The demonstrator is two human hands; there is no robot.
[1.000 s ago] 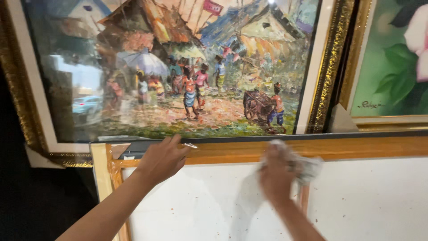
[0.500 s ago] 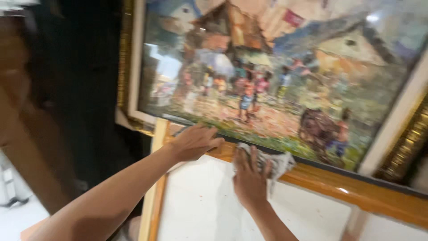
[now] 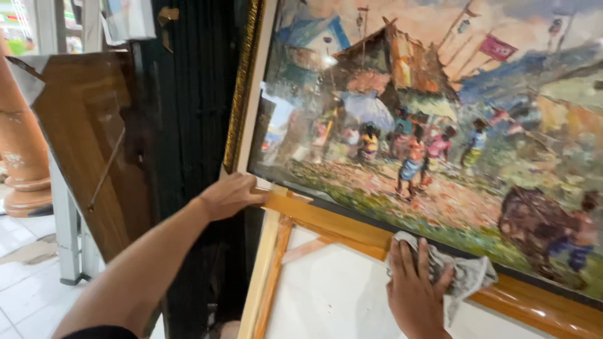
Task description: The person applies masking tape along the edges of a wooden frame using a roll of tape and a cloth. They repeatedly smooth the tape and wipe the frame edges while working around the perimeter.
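Right hand (image 3: pixel 414 285) presses a crumpled cloth (image 3: pixel 461 273) flat on the wooden frame (image 3: pixel 333 220); left hand (image 3: pixel 229 194) grips its corner, best held firm.

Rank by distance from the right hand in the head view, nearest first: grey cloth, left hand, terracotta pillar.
1. grey cloth: under the right hand, pressed on the wooden frame.
2. left hand: up and left, gripping that frame's top corner.
3. terracotta pillar: far left edge, standing on the floor.
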